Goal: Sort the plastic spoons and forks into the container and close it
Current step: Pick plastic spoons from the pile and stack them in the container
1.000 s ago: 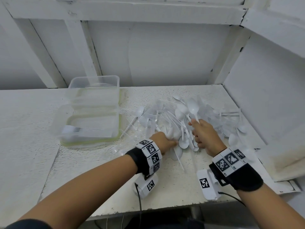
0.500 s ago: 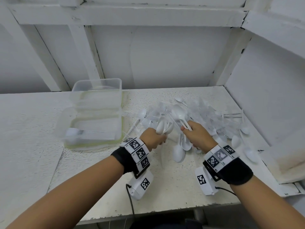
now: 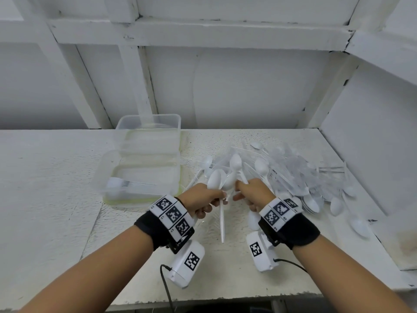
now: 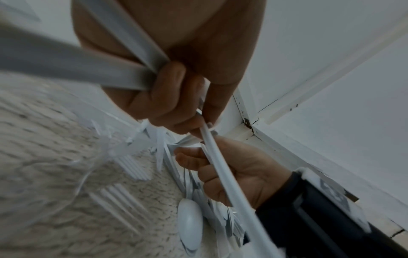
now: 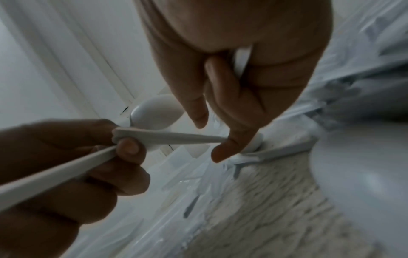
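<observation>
— Starting at the left of the worktop [image 3: 56, 199]: the clear container [image 3: 144, 177] sits open there, near the back edge, with a few white forks or spoons already lying flat in its near half. Its lid looks hinged up behind it, though I can't tell that for sure.

— And the left hand [image 3: 203, 199]?

— Just right of the container's near corner, lifted off the worktop. Its fingers are curled round a bundle of white spoons [image 3: 222, 180]: bowls up and away from the person, handles running down through the fist towards the front edge. The left wrist view shows the fingers [image 4: 170, 97] clenched on several handles.

— So the long axis runs front to back?

— Roughly, tilted. The container's length runs the same way, so I judge that the bundle needs little turning, only a carry to the left.

— The right hand [image 3: 255, 193]?

— Touching distance from the left one. Thumb and forefinger [image 5: 232, 139] pinch one spoon at the bundle, the other fingers loosely bent. It seems to be feeding or straightening that spoon.

— And beyond it?

— The loose pile of plastic cutlery [image 3: 304, 177] spreads towards the worktop's right edge and back corner. Most of the sorting is still undone, and the left hand is the nearer one to the container.
</observation>
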Available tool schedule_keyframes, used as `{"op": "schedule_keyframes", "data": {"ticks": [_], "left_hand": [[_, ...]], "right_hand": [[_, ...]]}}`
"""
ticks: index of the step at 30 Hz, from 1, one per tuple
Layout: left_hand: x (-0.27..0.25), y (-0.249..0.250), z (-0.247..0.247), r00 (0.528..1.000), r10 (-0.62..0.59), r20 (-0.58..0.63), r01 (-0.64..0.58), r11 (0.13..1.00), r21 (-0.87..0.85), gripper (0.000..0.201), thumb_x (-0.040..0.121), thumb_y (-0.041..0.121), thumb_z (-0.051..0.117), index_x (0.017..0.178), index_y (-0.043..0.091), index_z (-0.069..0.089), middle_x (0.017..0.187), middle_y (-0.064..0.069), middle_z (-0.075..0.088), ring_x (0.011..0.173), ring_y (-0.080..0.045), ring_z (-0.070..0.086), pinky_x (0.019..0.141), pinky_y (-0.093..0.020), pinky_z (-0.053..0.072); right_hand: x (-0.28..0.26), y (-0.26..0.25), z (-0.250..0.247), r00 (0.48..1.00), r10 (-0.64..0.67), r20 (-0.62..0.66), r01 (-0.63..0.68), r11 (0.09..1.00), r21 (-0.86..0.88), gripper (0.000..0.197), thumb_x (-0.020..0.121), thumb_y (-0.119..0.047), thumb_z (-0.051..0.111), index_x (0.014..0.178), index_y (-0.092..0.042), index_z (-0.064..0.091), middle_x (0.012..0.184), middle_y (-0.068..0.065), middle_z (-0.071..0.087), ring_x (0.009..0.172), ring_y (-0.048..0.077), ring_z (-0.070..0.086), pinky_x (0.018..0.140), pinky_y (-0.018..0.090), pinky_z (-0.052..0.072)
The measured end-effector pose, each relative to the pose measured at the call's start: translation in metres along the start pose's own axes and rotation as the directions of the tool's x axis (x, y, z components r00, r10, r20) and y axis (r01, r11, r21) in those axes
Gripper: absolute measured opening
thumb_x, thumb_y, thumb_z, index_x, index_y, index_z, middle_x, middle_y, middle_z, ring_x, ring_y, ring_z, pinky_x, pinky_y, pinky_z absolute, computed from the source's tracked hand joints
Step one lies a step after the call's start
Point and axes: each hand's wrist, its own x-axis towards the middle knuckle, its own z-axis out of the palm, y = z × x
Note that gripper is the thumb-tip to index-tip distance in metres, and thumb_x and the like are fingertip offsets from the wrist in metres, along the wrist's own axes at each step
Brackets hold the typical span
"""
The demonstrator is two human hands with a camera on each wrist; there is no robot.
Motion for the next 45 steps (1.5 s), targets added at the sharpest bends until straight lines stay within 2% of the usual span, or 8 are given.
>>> {"op": "schedule_keyframes", "data": {"ticks": [12,19,22,25,31,35,40,45], "left_hand": [[-0.017,-0.015,-0.029,0.994,0.087,-0.07,-0.089,0.996,-0.021,0.023,0.089,0.024,0.059,0.069,0.012,0.062,0.068,0.003,0.044,0.035,-0.004,0.026,0.037,-0.017,0.02],[-0.018,-0.015,-0.038,0.988,0.098,-0.116,-0.101,0.995,-0.025,0.023,0.09,0.025,0.058,0.072,0.011,0.065,0.072,0.002,0.051,0.036,-0.005,0.027,0.039,-0.017,0.02],[-0.02,-0.016,-0.041,0.985,0.118,-0.127,-0.117,0.993,0.016,0.02,0.088,0.025,0.061,0.075,0.011,0.066,0.07,0.003,0.052,0.037,-0.004,0.028,0.037,-0.016,0.022],[-0.022,-0.017,-0.041,0.979,0.148,-0.138,-0.146,0.989,0.031,0.019,0.085,0.026,0.065,0.077,0.01,0.067,0.063,0.004,0.047,0.038,-0.004,0.03,0.037,-0.017,0.024],[-0.026,-0.012,-0.035,0.968,0.217,-0.124,-0.212,0.976,0.06,0.018,0.084,0.027,0.067,0.075,0.011,0.066,0.06,0.004,0.043,0.038,-0.005,0.029,0.037,-0.017,0.023],[-0.031,-0.01,-0.032,0.969,0.243,-0.051,-0.244,0.97,-0.02,0.019,0.086,0.026,0.065,0.073,0.012,0.066,0.056,0.007,0.044,0.039,-0.006,0.026,0.037,-0.017,0.019],[-0.035,-0.011,-0.037,0.967,0.255,0.002,-0.253,0.963,-0.093,0.021,0.088,0.026,0.062,0.072,0.012,0.065,0.047,0.011,0.042,0.037,-0.004,0.022,0.038,-0.018,0.014],[-0.039,-0.011,-0.038,0.962,0.262,0.078,-0.252,0.96,-0.121,0.023,0.091,0.022,0.057,0.07,0.012,0.06,0.047,0.011,0.04,0.036,-0.003,0.022,0.037,-0.015,0.015]], "right_hand": [[-0.021,-0.006,-0.001,0.989,0.081,0.127,-0.105,0.976,0.189,0.025,0.089,-0.005,0.048,0.064,-0.004,0.051,0.049,0.002,0.041,0.029,0.004,0.024,0.032,0.011,0.017],[-0.017,0.002,0.002,0.999,0.053,0.01,-0.053,0.998,-0.035,0.014,0.088,-0.001,0.046,0.077,-0.001,0.054,0.07,0.012,0.067,0.027,0.006,0.028,0.032,0.014,0.021],[-0.018,0.004,0.0,1.0,-0.003,-0.029,-0.002,0.987,-0.16,0.012,0.088,-0.002,0.046,0.082,-0.002,0.057,0.079,0.014,0.069,0.028,0.005,0.038,0.034,0.017,0.026],[-0.025,0.0,-0.003,0.993,-0.11,-0.045,0.097,0.97,-0.223,0.017,0.089,-0.008,0.048,0.075,-0.008,0.058,0.066,0.003,0.06,0.044,0.01,0.039,0.041,0.021,0.028],[-0.044,-0.023,0.006,0.976,-0.214,0.03,0.205,0.961,0.184,0.03,0.092,-0.037,0.053,0.097,-0.008,0.059,0.058,-0.001,0.04,0.035,0.003,0.023,0.033,0.015,0.018],[-0.045,-0.027,0.015,0.969,-0.241,0.051,0.216,0.93,0.298,0.023,0.092,-0.037,0.054,0.083,-0.016,0.053,0.054,-0.003,0.036,0.034,0.003,0.021,0.033,0.015,0.017],[-0.044,-0.03,0.017,0.958,-0.227,0.174,0.135,0.896,0.422,0.033,0.095,-0.041,0.047,0.104,-0.011,0.059,0.046,-0.007,0.034,0.032,0.002,0.021,0.033,0.014,0.017],[-0.043,-0.035,0.022,0.951,-0.218,0.218,0.096,0.882,0.462,0.032,0.095,-0.037,0.048,0.073,-0.014,0.05,0.051,-0.004,0.032,0.031,0.003,0.018,0.035,0.014,0.014]]}}
